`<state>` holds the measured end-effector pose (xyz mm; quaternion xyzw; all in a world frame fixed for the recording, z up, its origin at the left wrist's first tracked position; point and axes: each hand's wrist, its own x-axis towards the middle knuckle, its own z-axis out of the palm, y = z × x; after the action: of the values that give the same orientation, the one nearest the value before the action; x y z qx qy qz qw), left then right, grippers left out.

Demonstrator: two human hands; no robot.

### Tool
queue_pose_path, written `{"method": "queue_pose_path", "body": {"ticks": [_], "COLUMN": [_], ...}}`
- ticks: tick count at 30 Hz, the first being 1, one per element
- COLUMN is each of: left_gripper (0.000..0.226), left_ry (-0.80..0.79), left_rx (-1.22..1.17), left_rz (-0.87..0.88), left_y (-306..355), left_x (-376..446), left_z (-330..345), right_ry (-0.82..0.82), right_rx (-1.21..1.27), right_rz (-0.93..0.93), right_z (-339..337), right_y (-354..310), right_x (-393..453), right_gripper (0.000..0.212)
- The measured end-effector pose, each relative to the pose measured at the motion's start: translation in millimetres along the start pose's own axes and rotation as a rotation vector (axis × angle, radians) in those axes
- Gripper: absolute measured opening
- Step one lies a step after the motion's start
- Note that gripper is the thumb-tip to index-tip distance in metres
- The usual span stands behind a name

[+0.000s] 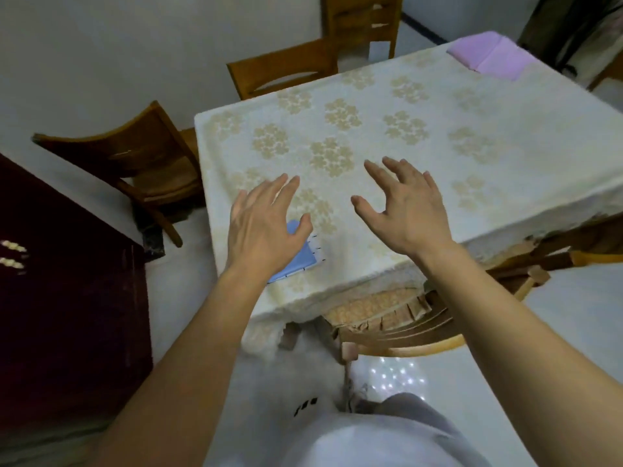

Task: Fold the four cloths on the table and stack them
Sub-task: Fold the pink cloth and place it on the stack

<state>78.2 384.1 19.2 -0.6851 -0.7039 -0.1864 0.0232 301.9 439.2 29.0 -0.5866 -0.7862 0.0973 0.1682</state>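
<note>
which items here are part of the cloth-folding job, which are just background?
Job:
- blue cloth, near table corner, partly under the left hand
- purple cloth, far corner
- right hand, open above the table, holding nothing
Only two cloths show.

Background:
- table with its floral cover
- wooden chairs
- dark red cabinet

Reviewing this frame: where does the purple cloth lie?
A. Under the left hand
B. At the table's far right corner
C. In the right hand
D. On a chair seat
B: the purple cloth lies at the table's far right corner, well away from both open hands; the left hand is over a blue cloth instead.
</note>
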Motion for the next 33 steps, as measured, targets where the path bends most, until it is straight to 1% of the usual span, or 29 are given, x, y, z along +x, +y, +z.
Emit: {"method": "queue_pose_path", "body": {"ticks": [3,6,12,15,23,29,33], "left_gripper": [0.068,0.067,0.064,0.064,0.066,0.062,0.065], "left_ry": [-0.039,-0.060,-0.119,-0.112,-0.181,-0.205,-0.220], "left_rx": [-0.036,-0.072,-0.105,-0.118,-0.153,-0.189,-0.203], "left_rz": [0.043,0.114,0.266,0.352,0.524,0.649,0.687], "left_y": [10,25,75,104,188,258,314], "left_x": [-18,-34,-57,-61,-73,-77,-83], "left_z": [3,7,21,27,40,59,75], "right_ry": [-0.001,0.018,0.081,0.124,0.160,0.198,0.196], "right_rx": [-0.013,-0.041,-0.099,-0.116,-0.156,-0.154,-0.150], "right_rz": [0.060,0.128,0.276,0.340,0.529,0.654,0.729], "right_z": [-2,-7,-24,-36,-61,-80,-91], "right_y": [7,14,40,56,103,150,193], "right_x": [-35,-72,-138,-164,-226,-268,-299], "right_gripper": [0.072,0.071,0.072,0.073,0.067,0.067,0.068]}}
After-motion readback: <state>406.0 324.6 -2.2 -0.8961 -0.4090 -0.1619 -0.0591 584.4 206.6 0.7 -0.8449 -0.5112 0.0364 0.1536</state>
